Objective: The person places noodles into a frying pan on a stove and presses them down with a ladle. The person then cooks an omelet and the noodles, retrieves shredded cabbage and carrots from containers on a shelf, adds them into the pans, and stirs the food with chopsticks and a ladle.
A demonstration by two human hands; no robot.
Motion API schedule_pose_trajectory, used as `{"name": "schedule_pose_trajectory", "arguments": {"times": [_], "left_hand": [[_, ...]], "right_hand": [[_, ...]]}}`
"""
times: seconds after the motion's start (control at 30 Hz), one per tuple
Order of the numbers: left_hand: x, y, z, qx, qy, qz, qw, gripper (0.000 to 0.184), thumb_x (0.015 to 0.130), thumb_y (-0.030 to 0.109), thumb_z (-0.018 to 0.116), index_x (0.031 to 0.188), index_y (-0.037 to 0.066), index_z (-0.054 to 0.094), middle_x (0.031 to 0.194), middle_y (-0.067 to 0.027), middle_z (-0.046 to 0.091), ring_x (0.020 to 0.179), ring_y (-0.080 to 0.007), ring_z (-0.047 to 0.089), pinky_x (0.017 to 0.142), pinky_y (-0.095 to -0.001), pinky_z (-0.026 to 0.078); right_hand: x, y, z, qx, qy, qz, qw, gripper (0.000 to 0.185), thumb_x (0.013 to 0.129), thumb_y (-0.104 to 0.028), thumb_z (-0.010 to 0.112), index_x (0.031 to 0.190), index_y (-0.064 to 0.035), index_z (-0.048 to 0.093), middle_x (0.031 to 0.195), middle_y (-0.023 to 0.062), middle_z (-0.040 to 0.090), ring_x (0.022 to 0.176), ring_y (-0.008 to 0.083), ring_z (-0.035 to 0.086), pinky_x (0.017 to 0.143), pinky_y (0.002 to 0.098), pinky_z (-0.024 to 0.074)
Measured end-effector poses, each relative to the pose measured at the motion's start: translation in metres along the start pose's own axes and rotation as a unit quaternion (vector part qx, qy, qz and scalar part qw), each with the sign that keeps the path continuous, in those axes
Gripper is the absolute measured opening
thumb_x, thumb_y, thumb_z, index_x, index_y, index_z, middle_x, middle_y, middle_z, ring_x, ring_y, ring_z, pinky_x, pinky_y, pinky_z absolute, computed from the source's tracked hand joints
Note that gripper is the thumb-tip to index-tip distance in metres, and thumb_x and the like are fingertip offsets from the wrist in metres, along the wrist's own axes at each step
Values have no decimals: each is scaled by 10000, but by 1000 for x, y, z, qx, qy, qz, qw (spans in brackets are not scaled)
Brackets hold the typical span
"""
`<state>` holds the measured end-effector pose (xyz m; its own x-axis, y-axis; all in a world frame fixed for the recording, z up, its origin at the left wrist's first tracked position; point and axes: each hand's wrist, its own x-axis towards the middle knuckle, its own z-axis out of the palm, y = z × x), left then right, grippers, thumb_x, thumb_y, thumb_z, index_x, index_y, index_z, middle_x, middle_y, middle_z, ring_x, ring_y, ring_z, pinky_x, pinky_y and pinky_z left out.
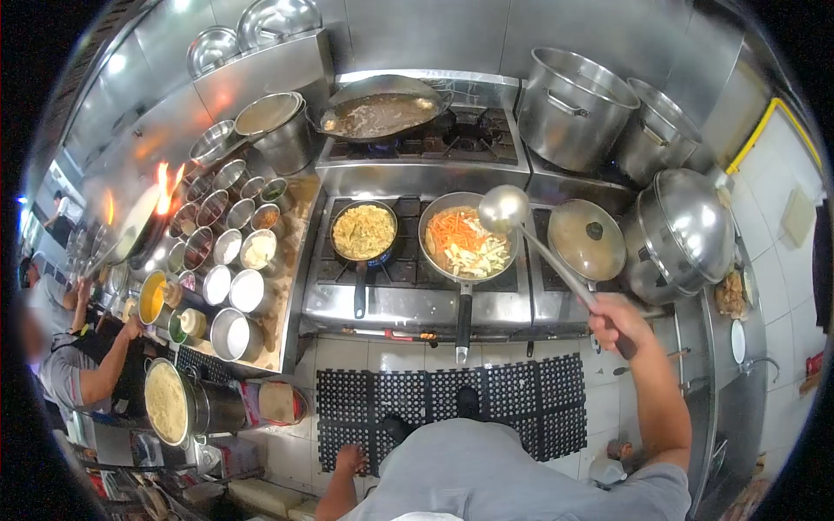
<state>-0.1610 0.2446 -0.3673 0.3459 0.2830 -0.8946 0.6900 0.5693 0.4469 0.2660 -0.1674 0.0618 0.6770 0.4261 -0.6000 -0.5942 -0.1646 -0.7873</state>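
Observation:
My right hand is wrapped round the handle of a large metal ladle. The ladle's bowl hangs over the upper right edge of a pan holding orange strips and pale pieces. Low at my left side is my left hand, away from the stove; its fingers look curled but are too small to make out. On the burner left of that pan, a smaller black pan holds a yellow food. A lidded pan sits to the right, behind the ladle's handle.
Behind the burners stand a wok of brown liquid and tall pots. A steamer pot is at right. Several metal containers fill the left counter. Further left, a co-worker's hand is near them, with flames by a pan.

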Motion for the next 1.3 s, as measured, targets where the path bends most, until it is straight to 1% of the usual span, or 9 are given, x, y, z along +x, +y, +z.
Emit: {"name": "schedule_pose_trajectory", "arguments": {"times": [0.13,0.43,0.53,0.6,0.73,1.1,1.2,1.27,1.3], "left_hand": [[3,20,9,88,34,45,995,243,861,257,495,833,19,537,713,-63,569,556,-172,606,396,-275,438],[-6,16,18,54,31,17,998,193,839,253,540,812,63,520,700,-46,567,569,-165,597,438,-280,452],[-17,14,18,39,58,4,998,166,844,226,529,769,79,514,673,-48,562,531,-158,570,404,-286,406],[-24,9,13,76,74,3,994,174,851,236,517,785,75,523,690,-53,576,538,-161,577,405,-297,409],[-23,-13,3,77,94,-4,993,210,861,253,495,862,50,548,728,-71,597,568,-170,596,482,-338,487],[3,18,29,36,-14,19,999,262,838,262,556,969,35,558,784,-61,578,647,-190,598,496,-352,488],[-7,63,80,122,-56,29,990,365,838,344,570,1042,43,539,913,-59,591,802,-182,588,647,-362,477],[-22,98,124,137,-103,37,985,439,848,407,560,1116,63,515,1055,-59,574,962,-184,544,781,-400,437],[-26,115,148,139,-125,39,982,452,856,432,548,1140,82,506,1115,-51,553,1035,-186,510,848,-425,407]], "right_hand": [[-9,33,8,31,16,40,999,313,865,-186,521,1147,-53,490,606,-31,444,371,37,360,295,200,292],[65,58,38,119,-46,20,992,211,883,-195,520,1062,-86,488,620,-29,451,404,51,394,328,237,336],[67,55,41,68,3,-15,998,191,880,-190,516,1028,-75,478,622,-21,465,400,68,404,333,245,351],[54,52,33,-63,57,-45,995,209,873,-174,505,1041,-57,463,610,-10,468,387,86,414,332,255,364],[25,57,19,-146,90,-36,985,299,865,-154,498,1134,-33,450,579,0,461,380,97,436,321,268,364],[59,61,45,26,20,-31,999,238,878,-184,523,1056,-52,436,617,-1,479,385,76,409,339,251,358],[76,61,38,4,26,-40,999,263,875,-169,514,1095,-45,439,603,0,467,379,87,412,341,263,361],[73,58,38,-188,76,-87,975,368,868,-162,501,1204,-31,427,606,15,481,380,112,441,357,277,379],[69,58,38,-187,76,-86,976,368,868,-162,501,1204,-31,427,606,15,481,380,112,441,357,277,379]]}}
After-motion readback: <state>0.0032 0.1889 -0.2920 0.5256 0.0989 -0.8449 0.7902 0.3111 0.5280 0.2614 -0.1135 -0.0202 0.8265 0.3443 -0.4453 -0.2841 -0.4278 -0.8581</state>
